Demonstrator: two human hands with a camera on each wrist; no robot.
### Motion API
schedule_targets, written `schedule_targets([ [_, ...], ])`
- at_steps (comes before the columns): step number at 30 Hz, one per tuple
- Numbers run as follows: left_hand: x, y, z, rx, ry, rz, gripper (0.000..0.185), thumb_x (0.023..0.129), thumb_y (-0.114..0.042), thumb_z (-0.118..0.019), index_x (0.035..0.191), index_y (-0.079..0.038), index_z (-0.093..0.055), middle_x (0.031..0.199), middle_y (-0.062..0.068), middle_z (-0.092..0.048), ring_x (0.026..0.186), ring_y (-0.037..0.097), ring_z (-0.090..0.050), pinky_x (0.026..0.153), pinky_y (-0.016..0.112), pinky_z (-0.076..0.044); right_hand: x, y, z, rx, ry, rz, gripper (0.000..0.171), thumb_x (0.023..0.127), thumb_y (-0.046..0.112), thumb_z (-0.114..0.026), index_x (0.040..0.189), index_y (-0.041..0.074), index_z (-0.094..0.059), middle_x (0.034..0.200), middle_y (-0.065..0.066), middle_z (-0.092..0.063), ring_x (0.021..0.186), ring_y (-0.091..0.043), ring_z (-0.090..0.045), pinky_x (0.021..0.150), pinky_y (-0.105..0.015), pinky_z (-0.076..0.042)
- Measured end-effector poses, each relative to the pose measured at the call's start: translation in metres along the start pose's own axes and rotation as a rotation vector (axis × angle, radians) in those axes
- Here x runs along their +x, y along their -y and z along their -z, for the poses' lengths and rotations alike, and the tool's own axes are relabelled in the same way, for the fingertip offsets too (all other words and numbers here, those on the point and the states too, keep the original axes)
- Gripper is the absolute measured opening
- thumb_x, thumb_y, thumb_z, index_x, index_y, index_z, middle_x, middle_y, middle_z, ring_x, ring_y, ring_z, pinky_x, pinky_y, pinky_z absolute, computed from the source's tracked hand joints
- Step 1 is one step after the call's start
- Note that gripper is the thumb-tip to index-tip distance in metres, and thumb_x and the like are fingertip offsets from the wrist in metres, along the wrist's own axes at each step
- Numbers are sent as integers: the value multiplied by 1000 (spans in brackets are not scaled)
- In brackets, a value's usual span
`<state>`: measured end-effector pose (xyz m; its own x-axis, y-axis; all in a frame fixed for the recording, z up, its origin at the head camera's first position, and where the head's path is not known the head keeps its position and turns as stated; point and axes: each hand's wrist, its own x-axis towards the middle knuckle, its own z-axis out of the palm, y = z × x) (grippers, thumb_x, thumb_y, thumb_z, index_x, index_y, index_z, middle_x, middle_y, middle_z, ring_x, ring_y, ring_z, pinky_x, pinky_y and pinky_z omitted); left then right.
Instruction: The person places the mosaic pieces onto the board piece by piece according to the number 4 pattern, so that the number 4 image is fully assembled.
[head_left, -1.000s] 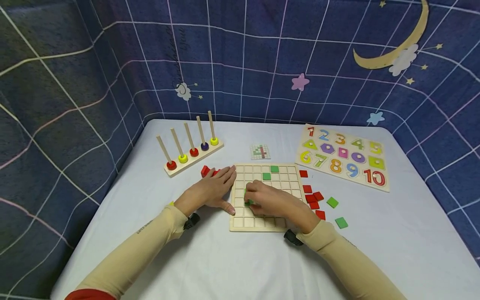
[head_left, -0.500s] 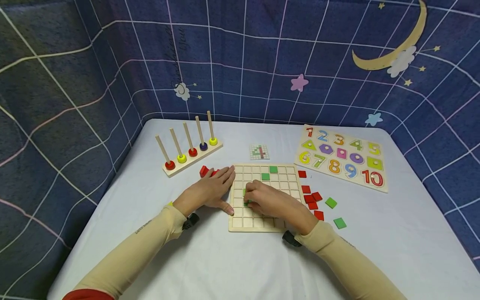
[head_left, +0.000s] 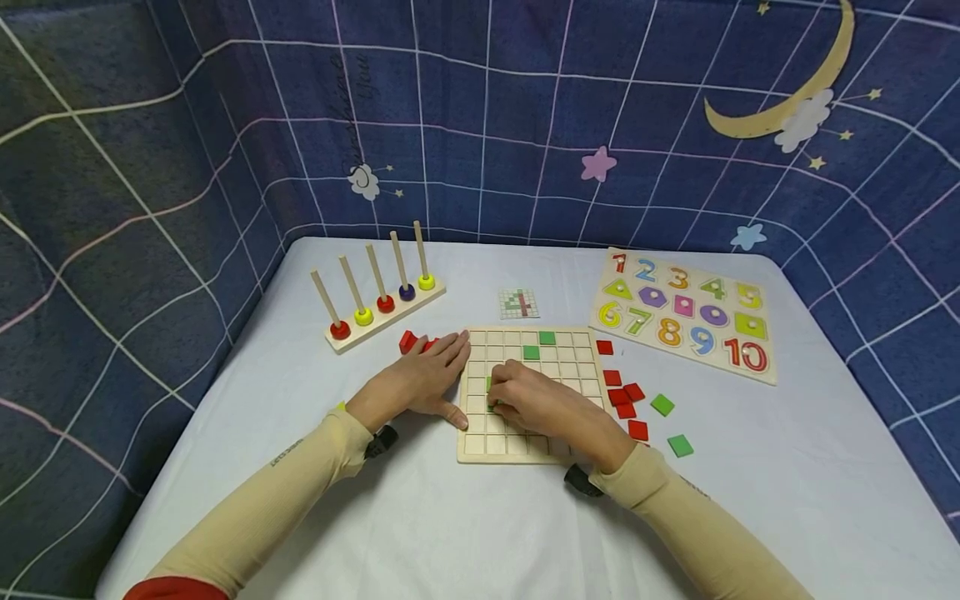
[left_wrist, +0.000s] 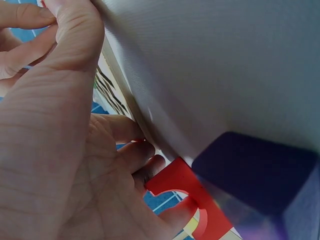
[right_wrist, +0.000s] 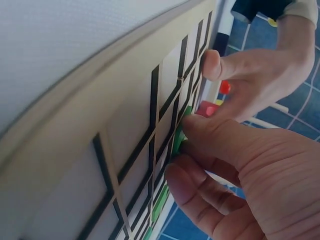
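On the grid board (head_left: 558,371), right hand (head_left: 540,404) pinches green tile (head_left: 492,405); left hand (head_left: 420,383) lies spread flat

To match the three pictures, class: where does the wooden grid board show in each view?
Head: the grid board lies mid-table, under both hands.
Left wrist: only its pale edge shows, beside the left hand.
Right wrist: it fills the left side.
Shared landmark: the left thumb pressed on the board's edge.
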<state>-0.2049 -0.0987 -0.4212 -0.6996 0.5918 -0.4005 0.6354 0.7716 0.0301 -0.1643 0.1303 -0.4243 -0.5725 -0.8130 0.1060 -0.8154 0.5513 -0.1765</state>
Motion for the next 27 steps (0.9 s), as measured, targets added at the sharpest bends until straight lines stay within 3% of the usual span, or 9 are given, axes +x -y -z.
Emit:
schedule_targets([
  [5, -2, 0, 0, -12, 0, 6, 126, 88, -78, -68, 171, 2, -14, 182, 18, -6, 170, 34, -11, 134, 64, -17, 2, 1, 0, -7, 16, -6, 2, 97, 7, -78, 95, 6, -78, 94, -4, -66, 89, -19, -59, 83, -27, -56],
  [16, 0, 1, -3, -13, 4, -5, 127, 88, -78, -68, 171, 1, -13, 182, 18, -6, 170, 34, -10, 135, 64, -16, -12, -11, 8, 103, -29, 13, 4, 93, 4, -81, 95, 5, -78, 97, -5, -69, 88, -16, -61, 83, -28, -58],
  [27, 0, 3, 0, -22, 5, -13, 128, 88, -78, -68, 171, 1, -11, 182, 18, -3, 170, 35, -9, 135, 65, -14, -53, -33, 17, 86, -75, -72, 7, 93, 2, -80, 91, 7, -76, 90, -1, -67, 83, -12, -59, 77, -28, -57],
])
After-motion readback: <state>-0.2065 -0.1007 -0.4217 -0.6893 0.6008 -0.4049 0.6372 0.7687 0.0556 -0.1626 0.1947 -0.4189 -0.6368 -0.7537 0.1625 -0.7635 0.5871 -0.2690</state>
